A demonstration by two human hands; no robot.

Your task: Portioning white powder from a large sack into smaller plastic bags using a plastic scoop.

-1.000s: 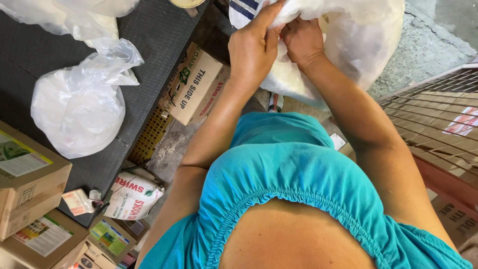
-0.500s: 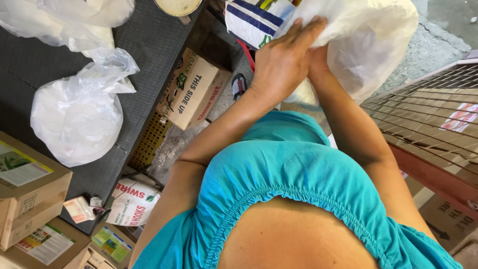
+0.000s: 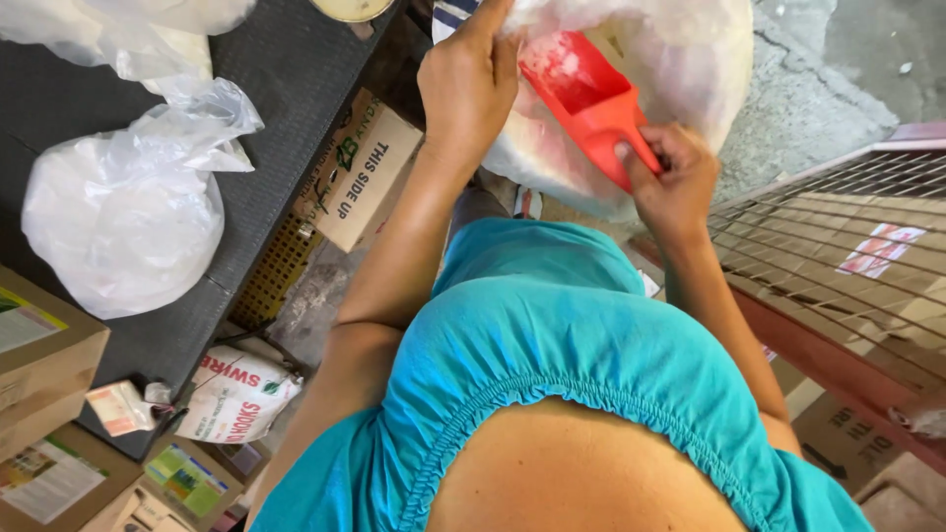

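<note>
While the left hand (image 3: 468,84) grips the big plastic sack's (image 3: 690,59) mouth open, the right hand (image 3: 675,177), clenched on the red scoop (image 3: 586,94), should dig level.

Red plastic scoop (image 3: 586,94), handle gripped by right hand (image 3: 675,182), bowl inside the mouth of a large clear plastic bag (image 3: 680,69). Left hand (image 3: 468,84) holds the bag's rim open. Dark counter (image 3: 296,59), left, carries a knotted white bag (image 3: 123,217); cardboard box (image 3: 360,172) below its edge.
</note>
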